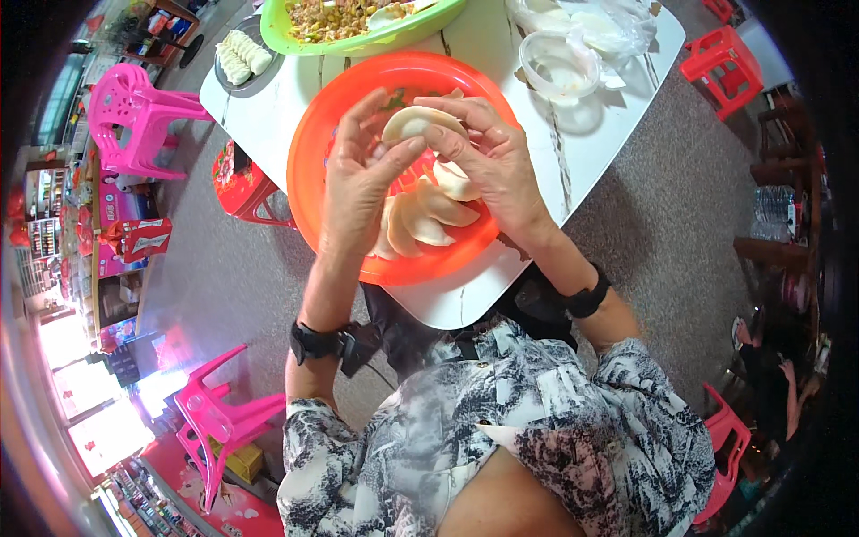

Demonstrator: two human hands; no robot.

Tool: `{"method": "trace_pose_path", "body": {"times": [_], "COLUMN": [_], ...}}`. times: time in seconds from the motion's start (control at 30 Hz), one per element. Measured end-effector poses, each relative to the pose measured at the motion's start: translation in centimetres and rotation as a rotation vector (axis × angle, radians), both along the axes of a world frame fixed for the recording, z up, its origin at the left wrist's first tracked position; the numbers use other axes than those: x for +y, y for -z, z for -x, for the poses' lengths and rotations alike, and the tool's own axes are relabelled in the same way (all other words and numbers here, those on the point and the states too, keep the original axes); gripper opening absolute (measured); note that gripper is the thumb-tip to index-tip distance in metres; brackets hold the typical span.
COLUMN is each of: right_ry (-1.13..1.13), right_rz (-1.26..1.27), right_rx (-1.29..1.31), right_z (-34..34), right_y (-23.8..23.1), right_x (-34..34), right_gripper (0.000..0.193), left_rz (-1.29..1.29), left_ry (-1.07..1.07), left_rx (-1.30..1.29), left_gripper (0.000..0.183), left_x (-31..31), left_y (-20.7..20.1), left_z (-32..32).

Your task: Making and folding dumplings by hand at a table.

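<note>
Between my two hands is a pale folded dumpling (419, 121), held up over a round orange basin (313, 148). My left hand (362, 170) pinches its left end with thumb and fingers. The right end sits between the thumb and fingers of my right hand (492, 157). Below them in the basin, several flat dumpling wrappers (413, 219) lie fanned over one another. Another pale wrapper or dumpling (455, 179) rests partly behind my right hand, so its shape is hard to tell.
A green bowl of chopped filling (295, 40) stands beyond the basin on the white table (456, 300). At the far left, a dark plate (268, 72) bears finished dumplings (240, 58). A clear plastic tub (559, 67) and plastic bags (608, 27) lie at the right. Pink chairs (134, 121) stand around.
</note>
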State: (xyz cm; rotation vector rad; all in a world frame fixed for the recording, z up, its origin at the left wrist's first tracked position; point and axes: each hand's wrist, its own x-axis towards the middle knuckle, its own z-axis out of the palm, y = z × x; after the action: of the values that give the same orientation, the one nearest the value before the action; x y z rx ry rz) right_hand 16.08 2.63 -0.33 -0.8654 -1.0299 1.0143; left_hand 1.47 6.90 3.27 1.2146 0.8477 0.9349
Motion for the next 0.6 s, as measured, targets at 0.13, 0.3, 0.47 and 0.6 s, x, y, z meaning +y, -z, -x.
{"method": "trace_pose_path", "body": {"times": [0.13, 0.3, 0.47, 0.6], "right_ry": [0.129, 0.254, 0.311, 0.226], "right_rz": [-0.044, -0.110, -0.108, -0.095], "right_rx": [0.090, -0.368, -0.461, -0.381], "right_z": [1.1, 1.0, 1.9, 1.8], "right_y": [-0.7, -1.1, -0.9, -0.6], "right_x": [0.0, -0.7, -1.4, -1.6], "right_gripper": [0.034, 0.041, 0.044, 0.046], "left_rz": [0.588, 0.451, 0.454, 0.475], "left_ry": [-0.005, 0.039, 0.150, 0.103], "left_rx": [-0.446, -0.543, -0.519, -0.317], "left_gripper": [0.045, 0.042, 0.046, 0.038], "left_x": [-2.4, -2.0, -0.9, 0.6], "left_y": [0.3, 1.4, 0.7, 1.1], "left_z": [-0.3, -0.1, 0.4, 1.2]}}
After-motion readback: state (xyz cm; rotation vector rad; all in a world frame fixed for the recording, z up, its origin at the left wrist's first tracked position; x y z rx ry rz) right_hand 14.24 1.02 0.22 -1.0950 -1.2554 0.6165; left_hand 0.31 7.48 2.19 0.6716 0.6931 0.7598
